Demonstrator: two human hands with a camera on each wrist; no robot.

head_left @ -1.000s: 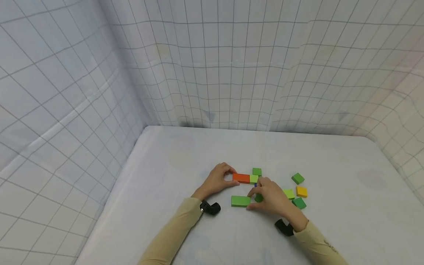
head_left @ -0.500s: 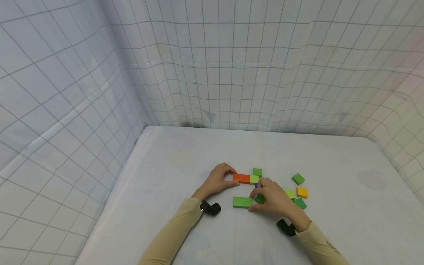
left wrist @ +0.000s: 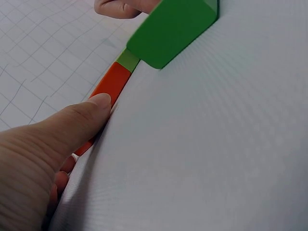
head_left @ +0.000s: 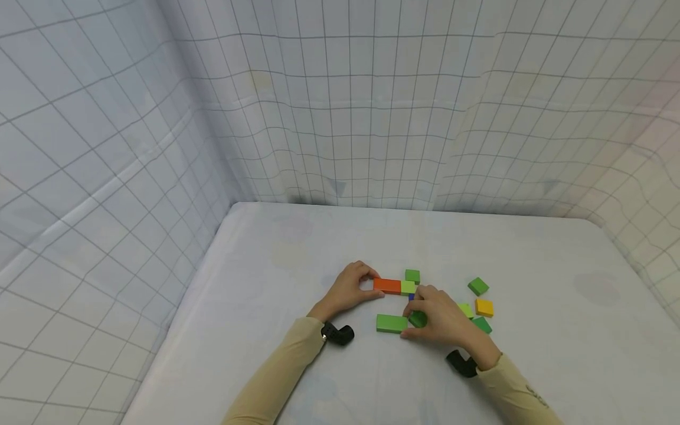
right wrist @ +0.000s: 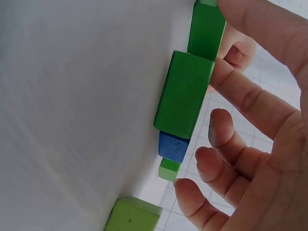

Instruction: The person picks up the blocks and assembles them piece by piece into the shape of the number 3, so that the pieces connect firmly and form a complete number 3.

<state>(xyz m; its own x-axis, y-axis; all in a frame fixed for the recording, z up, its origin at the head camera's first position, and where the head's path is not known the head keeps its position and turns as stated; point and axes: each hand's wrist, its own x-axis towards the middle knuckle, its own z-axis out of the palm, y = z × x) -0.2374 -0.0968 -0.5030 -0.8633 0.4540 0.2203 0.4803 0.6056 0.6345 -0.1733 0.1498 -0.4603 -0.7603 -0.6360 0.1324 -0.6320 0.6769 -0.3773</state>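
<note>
My left hand holds the left end of an orange-red block between thumb and fingers. A light green block abuts the right end of that one. Nearer me, a long green block lies on the table, its right end pinched between thumb and index finger of my right hand. A dark green block sits right beside that end; whether they touch I cannot tell. Beyond it the right wrist view has a blue block, mostly hidden by my right hand in the head view.
A small green block lies behind the light green one. To the right are another green block, a yellow block, a teal-green block and a lime block partly behind my right hand. A white cloth covers the table.
My right hand has slid the long green block slightly to the right, closer to the dark green block. The left hand has stayed in place on the orange-red block.
</note>
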